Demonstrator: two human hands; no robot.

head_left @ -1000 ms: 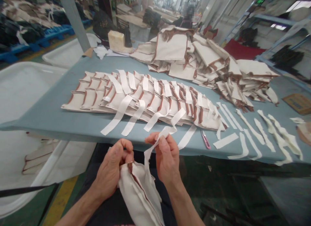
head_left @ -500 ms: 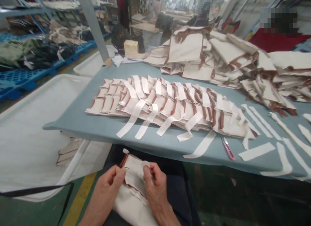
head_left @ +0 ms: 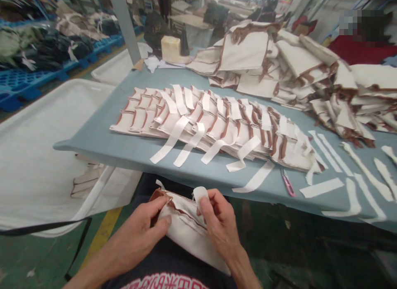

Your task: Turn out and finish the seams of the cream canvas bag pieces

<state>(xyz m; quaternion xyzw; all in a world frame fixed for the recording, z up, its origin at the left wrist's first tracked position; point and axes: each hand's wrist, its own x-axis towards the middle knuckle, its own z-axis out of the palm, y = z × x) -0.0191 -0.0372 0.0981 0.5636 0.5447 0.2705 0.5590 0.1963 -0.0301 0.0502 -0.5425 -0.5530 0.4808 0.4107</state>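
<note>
A cream fabric piece with brown edging, perhaps a small bag or pouch, lies across my lap. My left hand is closed on its left end, thumb and fingers pinching near the brown edge. A short white strip is pinched between the thumb and fingers of my right hand, just above the piece's right side. A small white tab sticks out beyond the piece's upper left corner.
A blue-covered table bears overlapping cream pieces, with white strips lying over them. Pink-handled thread snips and more strips lie to the right. Behind is a large heap of cream pieces. A white bin stands left.
My right hand has moved up and right with the white strip, which now stands away from the fabric. My left hand has shifted its hold along the edge, and the piece is turned flatter.
</note>
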